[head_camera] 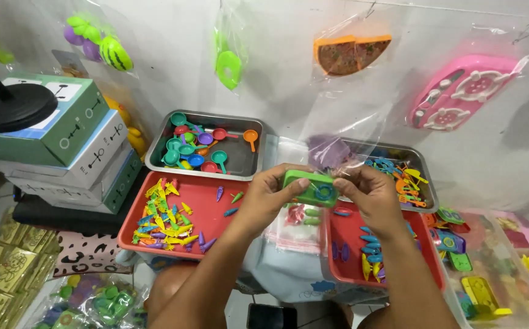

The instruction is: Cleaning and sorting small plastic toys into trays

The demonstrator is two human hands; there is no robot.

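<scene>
Both my hands hold a small green toy camera [311, 187] with a blue lens ring, raised above the trays. My left hand [269, 196] grips its left end, thumb on top. My right hand [371, 195] pinches its right end. Under the toy lies a stack of clear plastic bags [295, 228] with small pieces inside. A clear bag [337, 131] with a purple piece in it stands just behind my hands.
A red tray [206, 204] holds tiny colourful toy utensils; another red tray [347, 237] holds blue ones. Two metal trays [240, 164] [426, 180] hold toy pans and cutlery. Stacked boxes [75, 146] stand left. A clear bin [508, 268] of toys sits right. Bagged toys hang on the wall.
</scene>
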